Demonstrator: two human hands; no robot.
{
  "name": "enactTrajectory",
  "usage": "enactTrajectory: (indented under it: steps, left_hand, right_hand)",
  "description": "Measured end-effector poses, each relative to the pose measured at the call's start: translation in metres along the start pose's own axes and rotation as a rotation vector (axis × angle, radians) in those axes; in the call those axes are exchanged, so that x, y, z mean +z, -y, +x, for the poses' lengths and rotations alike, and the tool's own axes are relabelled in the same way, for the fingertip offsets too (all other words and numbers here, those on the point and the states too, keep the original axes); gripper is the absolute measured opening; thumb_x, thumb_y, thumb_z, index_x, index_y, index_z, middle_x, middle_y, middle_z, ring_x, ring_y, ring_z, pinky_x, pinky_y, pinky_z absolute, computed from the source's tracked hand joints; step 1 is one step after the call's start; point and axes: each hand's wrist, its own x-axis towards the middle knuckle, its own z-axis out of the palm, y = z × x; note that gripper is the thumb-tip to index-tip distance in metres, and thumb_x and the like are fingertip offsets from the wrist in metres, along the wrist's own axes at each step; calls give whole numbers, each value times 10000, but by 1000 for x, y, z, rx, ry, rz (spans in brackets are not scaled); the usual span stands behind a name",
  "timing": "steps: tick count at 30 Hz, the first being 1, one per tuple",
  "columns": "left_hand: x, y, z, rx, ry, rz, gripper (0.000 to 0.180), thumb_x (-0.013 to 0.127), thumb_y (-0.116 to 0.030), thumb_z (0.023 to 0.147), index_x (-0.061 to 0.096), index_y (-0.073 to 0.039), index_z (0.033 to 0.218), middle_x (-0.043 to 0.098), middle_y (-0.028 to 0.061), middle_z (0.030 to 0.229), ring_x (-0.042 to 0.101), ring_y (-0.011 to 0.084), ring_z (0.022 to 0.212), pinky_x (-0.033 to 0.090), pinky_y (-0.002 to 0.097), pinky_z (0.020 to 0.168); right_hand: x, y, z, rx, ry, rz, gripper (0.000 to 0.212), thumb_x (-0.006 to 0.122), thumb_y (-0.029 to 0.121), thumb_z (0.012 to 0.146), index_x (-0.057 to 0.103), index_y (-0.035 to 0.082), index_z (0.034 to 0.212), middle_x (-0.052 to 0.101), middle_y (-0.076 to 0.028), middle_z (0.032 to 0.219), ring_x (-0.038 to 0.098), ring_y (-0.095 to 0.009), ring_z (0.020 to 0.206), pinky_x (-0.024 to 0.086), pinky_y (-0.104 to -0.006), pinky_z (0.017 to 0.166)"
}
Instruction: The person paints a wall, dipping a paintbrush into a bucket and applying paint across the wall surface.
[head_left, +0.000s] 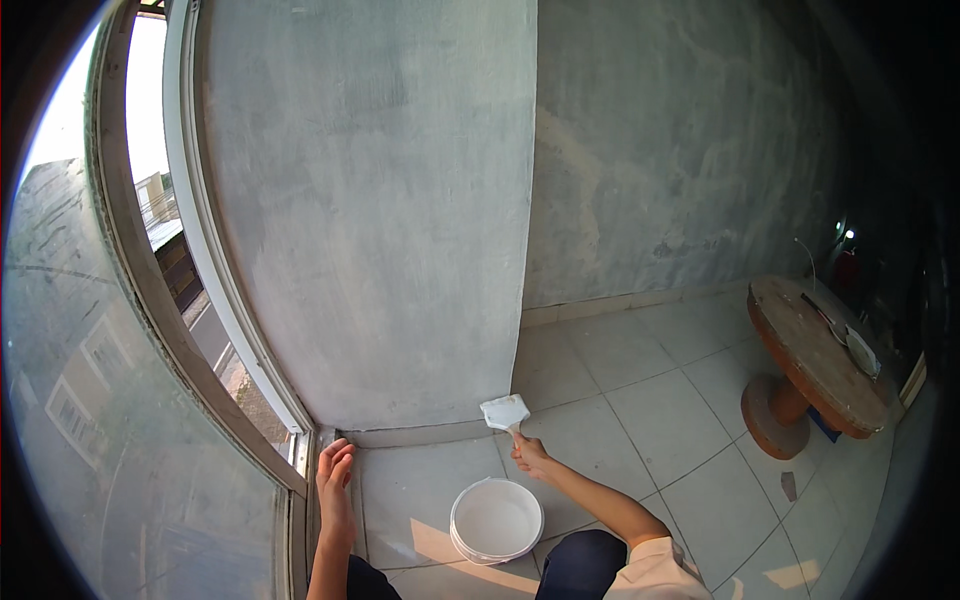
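My right hand is closed round the handle of a wide, flat paintbrush, whose broad head is white. The brush is held up by the lower corner of a grey wall panel; whether it touches the wall I cannot tell. Below my hands, a round white bucket stands on the floor between my knees, pale inside. My left hand is raised beside the bottom of the window frame, its fingers loosely bent and apart with nothing in them.
At the left, a glass window pane in a worn frame stands open beside the wall. A low skirting runs along the tiled floor. To the right stands a round wooden table with small items on it.
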Motion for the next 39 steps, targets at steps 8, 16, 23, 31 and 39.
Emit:
enactTrajectory:
  steps: [8, 16, 23, 31, 39]
  left_hand:
    - [3, -1, -2, 6, 31, -27, 309, 443, -225, 761, 446, -83, 1036, 483, 1, 964, 397, 76, 893, 236, 225, 797]
    - [1, 4, 0, 4, 50, -9, 338, 451, -257, 751, 443, -93, 1046, 478, 2, 986, 392, 94, 919, 236, 251, 806]
    - [10, 4, 0, 2, 71, 9, 366, 461, -281, 740, 438, -98, 1056, 484, 9, 998, 396, 105, 927, 230, 274, 811]
    - [11, 1, -2, -13, 66, -10, 346, 459, -264, 743, 440, -96, 1045, 480, 11, 982, 392, 98, 914, 226, 262, 815]
    - [2, -1, -1, -35, 53, -28, 318, 452, -225, 755, 437, -88, 1041, 473, 13, 975, 393, 97, 927, 230, 241, 813]
  right_hand:
    - [27, 133, -21, 43, 104, 194, 91, 301, 96, 779, 382, 61, 805, 376, 3, 543, 236, -6, 323, 135, -159, 249]
    - [61, 289, -127, -142, 293, 206, 93, 275, 17, 717, 336, -15, 780, 376, -6, 558, 251, 13, 337, 137, -137, 250]
    - [92, 398, -210, -399, 337, 186, 68, 245, -22, 706, 302, -12, 743, 381, -38, 588, 253, 4, 339, 131, -151, 259]
    - [120, 450, -260, -623, 405, 161, 29, 296, -20, 736, 314, -2, 724, 354, -18, 568, 252, -1, 337, 146, -140, 242]
    - [74, 356, -214, -394, 457, 167, 132, 270, 61, 774, 340, -4, 866, 356, 7, 558, 250, 5, 350, 162, -137, 248]
